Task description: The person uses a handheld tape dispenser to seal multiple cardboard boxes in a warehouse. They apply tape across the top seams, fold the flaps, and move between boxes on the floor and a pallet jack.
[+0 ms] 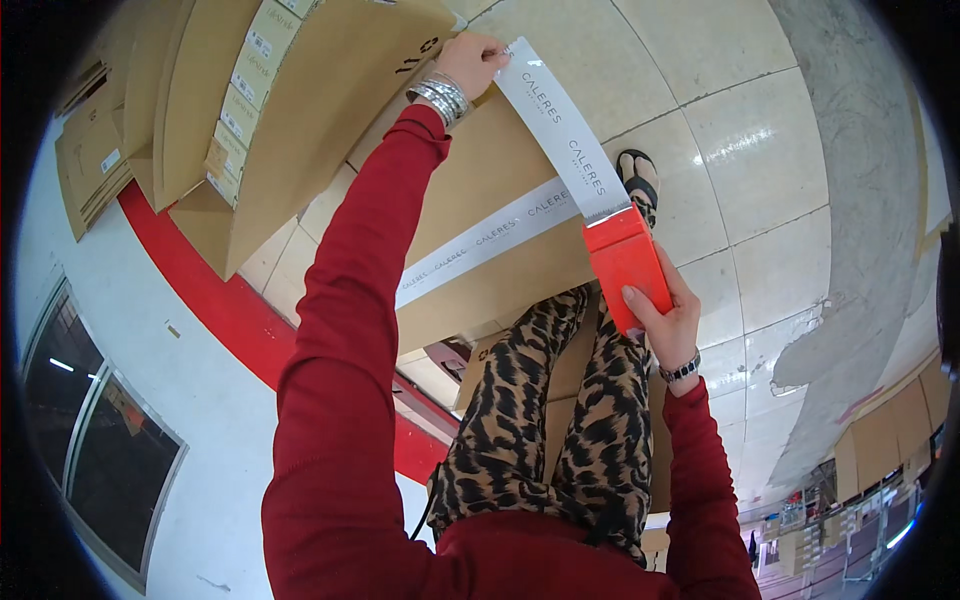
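My left hand (pixel 472 62) is closed on the free end of a white printed strip of packing tape (pixel 553 122). The strip runs taut down to a red tape dispenser (pixel 622 262), around whose body my right hand (pixel 668 312) is wrapped. Below lies a closed cardboard box (pixel 480 165), with one length of the same tape (pixel 470 246) stuck along its top. The held strip hangs above the box's right end and the floor, and I cannot tell whether it touches the cardboard.
Large open cartons (pixel 330 110) with several small labelled boxes (pixel 240 115) stand at the left. Flattened cardboard (pixel 88 165) leans by the white wall (pixel 215 440) with its red band. A sandalled foot (pixel 640 172) stands on the tiled floor (pixel 760 150) beyond the box.
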The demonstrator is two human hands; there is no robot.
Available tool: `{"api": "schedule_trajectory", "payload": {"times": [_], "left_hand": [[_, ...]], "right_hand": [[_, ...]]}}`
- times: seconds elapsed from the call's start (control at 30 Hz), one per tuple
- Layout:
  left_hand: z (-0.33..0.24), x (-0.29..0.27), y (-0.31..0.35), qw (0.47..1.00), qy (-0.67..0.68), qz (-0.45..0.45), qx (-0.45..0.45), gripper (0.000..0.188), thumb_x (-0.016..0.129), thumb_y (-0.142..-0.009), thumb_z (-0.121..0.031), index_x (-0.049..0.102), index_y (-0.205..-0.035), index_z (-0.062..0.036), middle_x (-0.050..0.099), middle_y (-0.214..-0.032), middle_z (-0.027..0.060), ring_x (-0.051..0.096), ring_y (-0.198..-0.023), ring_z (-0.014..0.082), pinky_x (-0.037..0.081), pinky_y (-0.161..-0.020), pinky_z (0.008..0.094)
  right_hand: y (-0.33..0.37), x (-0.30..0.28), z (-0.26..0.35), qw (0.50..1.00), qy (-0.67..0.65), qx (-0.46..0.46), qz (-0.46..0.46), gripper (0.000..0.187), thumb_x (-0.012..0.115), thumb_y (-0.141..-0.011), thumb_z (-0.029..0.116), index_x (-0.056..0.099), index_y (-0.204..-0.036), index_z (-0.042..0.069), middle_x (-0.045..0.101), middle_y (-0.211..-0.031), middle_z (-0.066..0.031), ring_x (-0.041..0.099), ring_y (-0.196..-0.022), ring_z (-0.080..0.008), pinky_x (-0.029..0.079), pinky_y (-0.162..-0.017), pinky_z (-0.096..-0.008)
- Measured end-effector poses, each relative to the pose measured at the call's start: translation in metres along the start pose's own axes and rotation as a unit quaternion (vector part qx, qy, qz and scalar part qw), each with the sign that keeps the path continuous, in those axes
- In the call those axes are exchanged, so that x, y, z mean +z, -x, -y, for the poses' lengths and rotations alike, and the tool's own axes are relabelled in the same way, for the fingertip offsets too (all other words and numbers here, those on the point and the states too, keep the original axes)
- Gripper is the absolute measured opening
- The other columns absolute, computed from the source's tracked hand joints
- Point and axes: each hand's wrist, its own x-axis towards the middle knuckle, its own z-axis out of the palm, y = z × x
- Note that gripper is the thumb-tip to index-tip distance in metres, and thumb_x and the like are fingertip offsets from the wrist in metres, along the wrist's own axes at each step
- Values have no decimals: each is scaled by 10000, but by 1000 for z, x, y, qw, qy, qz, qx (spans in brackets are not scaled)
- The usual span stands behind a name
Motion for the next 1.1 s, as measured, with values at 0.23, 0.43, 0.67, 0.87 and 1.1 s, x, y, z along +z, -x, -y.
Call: {"api": "schedule_trajectory", "payload": {"times": [0.23,0.43,0.67,0.87,1.1], "left_hand": [[8,38,2,996,-43,-47,-69,383,593,-796,-246,545,-1097,-13,589,-994,174,550,-933,302,439,-813,369],[-45,84,66,968,-168,-137,127,546,482,-860,-355,343,-1351,-162,177,-1460,87,145,-1343,293,93,-1040,581],[-49,120,97,936,-286,-23,204,565,359,-872,-496,313,-1368,-230,170,-1470,25,163,-1344,250,74,-1044,572],[-44,121,102,937,-288,-32,195,595,381,-865,-484,287,-1382,-204,170,-1470,32,152,-1347,262,62,-1049,565],[-51,125,107,914,-342,-17,217,532,401,-862,-467,443,-1283,-145,285,-1422,53,176,-1336,291,75,-1052,560]], "right_hand": [[-30,-1,-39,997,37,-67,-15,564,655,-755,109,446,-1269,4,637,-981,-122,600,-813,-116,500,-686,-258],[-31,0,-46,999,19,-39,-27,567,670,-741,120,465,-1261,29,645,-949,-125,607,-804,-125,496,-707,-259],[-1,-30,-55,996,68,-55,3,552,680,-727,132,488,-1237,45,652,-923,-131,632,-794,-166,508,-734,-310],[87,-109,-133,983,181,36,-17,617,679,-714,265,467,-1268,98,641,-965,-179,638,-806,-275,495,-733,-358],[12,-41,-153,935,329,59,-118,622,604,-725,432,453,-1284,205,643,-860,-181,615,-767,-361,463,-757,-430]]}}
